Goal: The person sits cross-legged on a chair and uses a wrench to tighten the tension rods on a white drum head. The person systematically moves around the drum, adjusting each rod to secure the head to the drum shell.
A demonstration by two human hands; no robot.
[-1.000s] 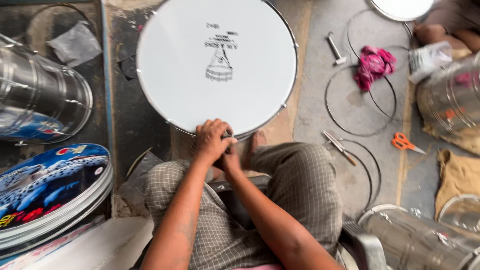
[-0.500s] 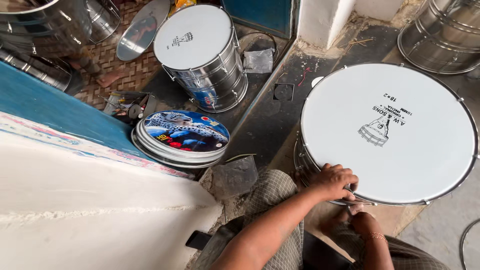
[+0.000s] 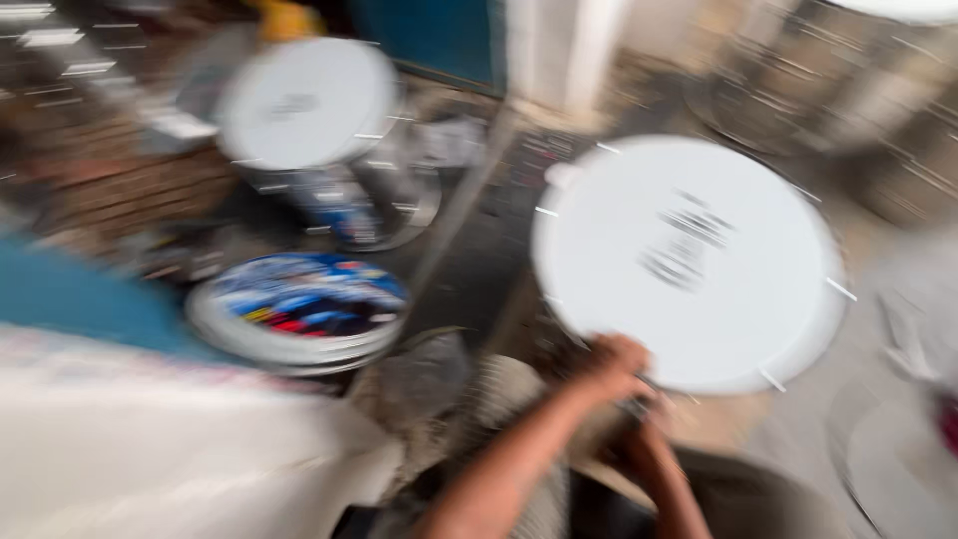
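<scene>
White drum (image 3: 689, 260) rim lies under the left hand's (image 3: 611, 367) fingers (image 3: 639, 384).

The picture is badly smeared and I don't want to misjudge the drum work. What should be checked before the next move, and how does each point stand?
1. Left hand on the near rim of the big white drum: ok.
2. Right hand just below that rim: ok; what its fingers hold: cannot tell.
3. Drumhead surface bare of loose things: ok.
4. Rim hardware seated evenly: cannot tell, too blurred.
5. Stack of printed drumheads apart from the work, to the left: ok.
6. Second white drum standing well away: ok.
</scene>
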